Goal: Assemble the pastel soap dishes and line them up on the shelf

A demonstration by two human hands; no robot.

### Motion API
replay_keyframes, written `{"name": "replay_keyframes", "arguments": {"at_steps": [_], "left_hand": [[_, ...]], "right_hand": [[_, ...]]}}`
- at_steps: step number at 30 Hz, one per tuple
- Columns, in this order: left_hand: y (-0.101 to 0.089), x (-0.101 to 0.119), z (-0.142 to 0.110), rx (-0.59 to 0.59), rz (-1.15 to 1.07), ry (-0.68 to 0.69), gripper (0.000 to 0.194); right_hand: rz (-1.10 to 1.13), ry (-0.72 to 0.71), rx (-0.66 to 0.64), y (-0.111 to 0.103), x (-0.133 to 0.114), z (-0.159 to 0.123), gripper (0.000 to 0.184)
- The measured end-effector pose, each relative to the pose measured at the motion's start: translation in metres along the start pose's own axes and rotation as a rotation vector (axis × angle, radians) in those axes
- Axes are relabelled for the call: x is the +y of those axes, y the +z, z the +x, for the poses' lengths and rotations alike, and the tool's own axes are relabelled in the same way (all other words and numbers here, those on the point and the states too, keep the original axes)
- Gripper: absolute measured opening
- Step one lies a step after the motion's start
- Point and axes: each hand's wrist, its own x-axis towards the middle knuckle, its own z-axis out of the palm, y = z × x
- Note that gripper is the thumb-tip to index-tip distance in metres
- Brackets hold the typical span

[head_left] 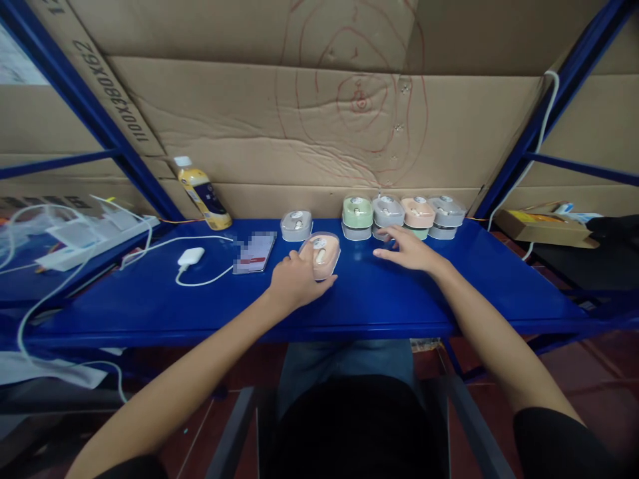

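My left hand (294,279) is closed on a rounded peach case with a clear cover (325,256), just over the blue table. Behind that case a similar grey case (296,226) sits by itself. My right hand (407,249) has its fingers apart and holds nothing. It is in front of a row of stacked cases: a green one (357,210), a grey one (388,209), a peach one (418,211) and another grey one (446,210) on top. Lower cases show beneath them, some partly hidden by my right hand.
On the blue table (200,313) a phone (255,253) lies left of my left hand, with a white charger (191,257) and cable beside it. A yellow bottle (204,194) stands at the back left. A cardboard wall (224,120) closes off the rear; blue posts flank both sides.
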Motion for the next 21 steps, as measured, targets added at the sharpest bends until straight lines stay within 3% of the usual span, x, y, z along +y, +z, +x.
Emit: {"name": "replay_keyframes", "arguments": {"at_steps": [3,7,14,17,21], "left_hand": [[-0.003,0.004,0.014,-0.079,0.058,-0.013,0.09],[0.001,0.008,0.052,-0.111,0.003,-0.041,0.08],[0.009,0.017,0.104,-0.046,-0.058,-0.054,0.077],[0.003,0.009,0.113,-0.004,-0.047,-0.074,0.076],[-0.005,-0.019,0.12,0.089,0.046,-0.047,0.074]], "right_hand": [[0.0,-0.005,-0.038,0.004,-0.003,0.002,0.065],[-0.004,0.001,-0.065,0.007,-0.002,0.002,0.065],[-0.014,-0.023,-0.107,0.016,0.001,0.001,0.061],[-0.027,-0.013,-0.125,0.02,0.0,0.001,0.061],[-0.016,-0.023,-0.128,0.021,-0.002,0.002,0.057]]}}
